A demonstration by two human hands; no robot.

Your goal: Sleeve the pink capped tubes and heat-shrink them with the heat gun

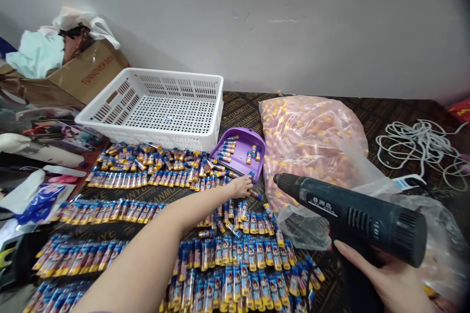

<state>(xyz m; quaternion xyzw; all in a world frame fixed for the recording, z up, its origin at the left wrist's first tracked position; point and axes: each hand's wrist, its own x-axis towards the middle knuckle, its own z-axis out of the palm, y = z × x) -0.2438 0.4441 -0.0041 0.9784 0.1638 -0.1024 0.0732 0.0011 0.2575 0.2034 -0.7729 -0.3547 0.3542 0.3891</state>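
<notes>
My right hand is wrapped around the handle of a black heat gun, whose nozzle points left. Stretched across the mat, my left hand is at the front edge of a purple dustpan-shaped tray, its fingers closed at a small blue-and-yellow tube. Part of that grip is hidden by the hand. Several similar tubes lie in the tray. Many more tubes stand or lie in close rows on both sides of my left forearm, with a looser heap behind.
A white slotted plastic basket stands behind the heap. At right sits a large clear bag full of pink-and-yellow pieces, with a coiled white cord beyond it. A cardboard box and a white bottle are at left.
</notes>
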